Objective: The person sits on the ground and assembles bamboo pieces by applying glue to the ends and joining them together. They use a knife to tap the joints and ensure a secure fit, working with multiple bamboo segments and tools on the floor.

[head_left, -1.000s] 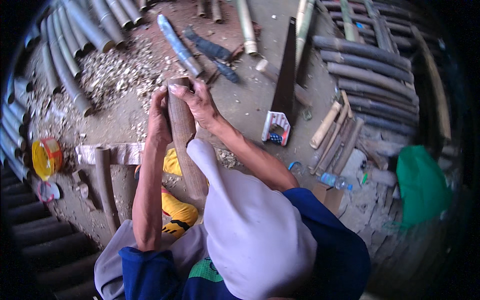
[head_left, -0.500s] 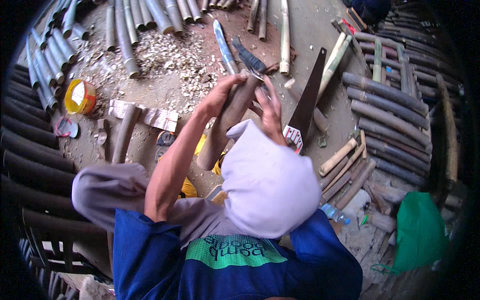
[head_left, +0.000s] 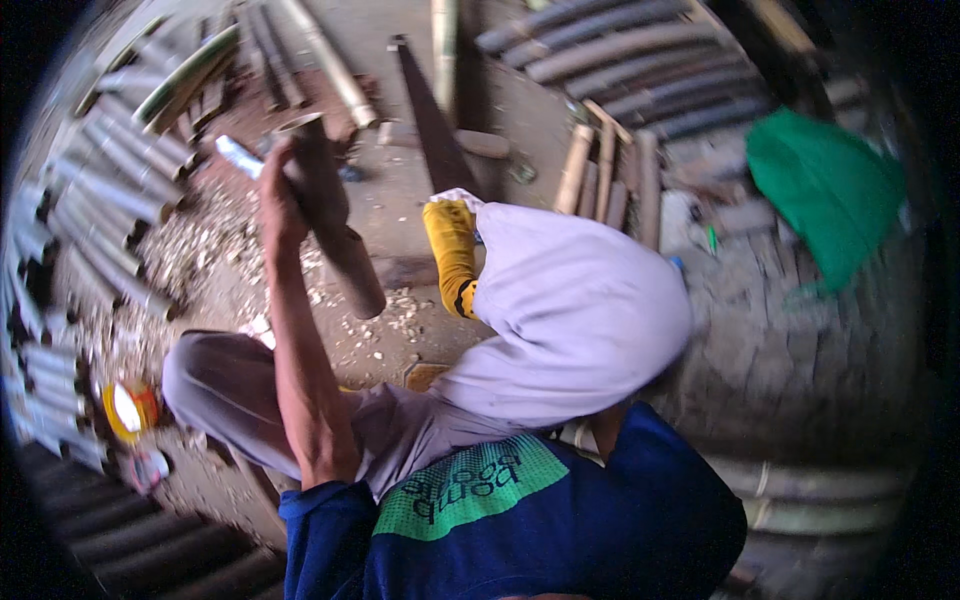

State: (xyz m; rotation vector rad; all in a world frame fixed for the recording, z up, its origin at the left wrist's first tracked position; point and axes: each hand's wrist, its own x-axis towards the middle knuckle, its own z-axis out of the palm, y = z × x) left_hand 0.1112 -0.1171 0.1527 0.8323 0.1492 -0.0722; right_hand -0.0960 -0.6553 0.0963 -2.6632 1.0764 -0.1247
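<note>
My left hand [head_left: 281, 205] is closed round the upper part of a short brown bamboo tube [head_left: 347, 262], which slants down to the right above the ground. Just beyond that hand lies a pale blue, blade-like tool [head_left: 238, 157]. My right hand does not show; only a bit of the right arm [head_left: 606, 430] appears beside my raised right knee. A handsaw [head_left: 428, 125] with a long dark blade points away from me, its handle end next to my foot in a yellow sock [head_left: 452, 250].
Pale wood chips [head_left: 205, 240] cover the ground at left, beside rows of bamboo tubes [head_left: 120, 215]. A yellow bucket [head_left: 130, 410] stands at lower left. Stacked bamboo [head_left: 630, 50] lies at far right, near a green bag [head_left: 825, 195].
My right hand has come off the bamboo tube and gone out of sight. The left hand keeps hold of the tube. The whole view has swung toward the right.
</note>
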